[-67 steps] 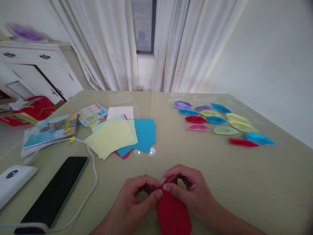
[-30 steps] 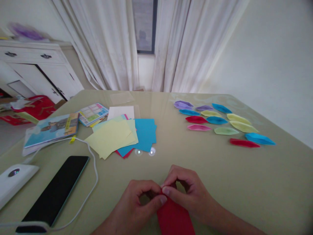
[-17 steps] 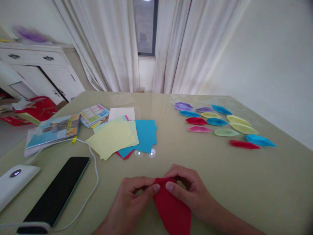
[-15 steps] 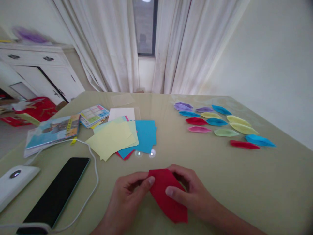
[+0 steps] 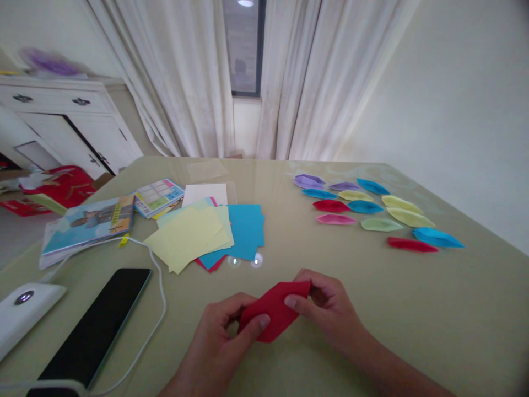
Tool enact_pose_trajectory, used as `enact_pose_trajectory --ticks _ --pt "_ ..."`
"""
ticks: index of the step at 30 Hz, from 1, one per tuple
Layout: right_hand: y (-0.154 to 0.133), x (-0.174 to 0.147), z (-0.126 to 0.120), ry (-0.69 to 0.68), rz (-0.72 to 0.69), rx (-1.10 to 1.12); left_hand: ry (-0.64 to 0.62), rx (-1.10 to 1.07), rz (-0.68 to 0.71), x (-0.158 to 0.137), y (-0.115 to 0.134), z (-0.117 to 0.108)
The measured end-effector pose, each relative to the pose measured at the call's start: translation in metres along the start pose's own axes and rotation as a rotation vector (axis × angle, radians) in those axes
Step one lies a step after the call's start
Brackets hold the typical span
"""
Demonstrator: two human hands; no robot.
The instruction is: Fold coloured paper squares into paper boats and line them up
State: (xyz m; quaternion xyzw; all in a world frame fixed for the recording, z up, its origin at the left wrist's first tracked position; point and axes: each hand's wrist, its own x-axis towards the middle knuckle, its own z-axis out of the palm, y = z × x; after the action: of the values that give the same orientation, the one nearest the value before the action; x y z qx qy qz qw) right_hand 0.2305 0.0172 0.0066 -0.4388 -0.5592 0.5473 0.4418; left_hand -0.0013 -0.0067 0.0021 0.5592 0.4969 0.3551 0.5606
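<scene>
Left hand [image 5: 219, 339] and right hand [image 5: 330, 303] pinching red paper [image 5: 276, 306] at opposite edges, loose sheets [image 5: 192, 231] beyond (well apart)

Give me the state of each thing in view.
red paper: folded
left hand: gripping red paper
right hand: gripping red paper
small paper pieces: folded, laid out
loose paper sheets: flat, overlapping
smartphone: screen dark
white cable: curved, slack
illustrated book: closed
curtains: parted
cabinet doors: state unclear

The folded red paper [image 5: 275, 312] slants between the hands, right end higher.
</scene>
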Motion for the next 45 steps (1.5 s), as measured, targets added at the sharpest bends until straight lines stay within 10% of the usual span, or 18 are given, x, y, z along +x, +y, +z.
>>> enact_pose_trajectory --ticks 11,19,45 --pt "0.001 0.002 0.0 -0.018 0.055 0.09 0.112 -0.151 -0.075 -0.009 -0.015 -0.007" --pt "0.0 -0.005 0.002 -0.078 0.002 0.004 -0.204 -0.231 -0.006 -0.004 -0.002 -0.003" --pt "-0.007 -0.01 0.008 -0.154 -0.024 -0.008 -0.196 -0.312 -0.025 -0.006 0.0 0.004"
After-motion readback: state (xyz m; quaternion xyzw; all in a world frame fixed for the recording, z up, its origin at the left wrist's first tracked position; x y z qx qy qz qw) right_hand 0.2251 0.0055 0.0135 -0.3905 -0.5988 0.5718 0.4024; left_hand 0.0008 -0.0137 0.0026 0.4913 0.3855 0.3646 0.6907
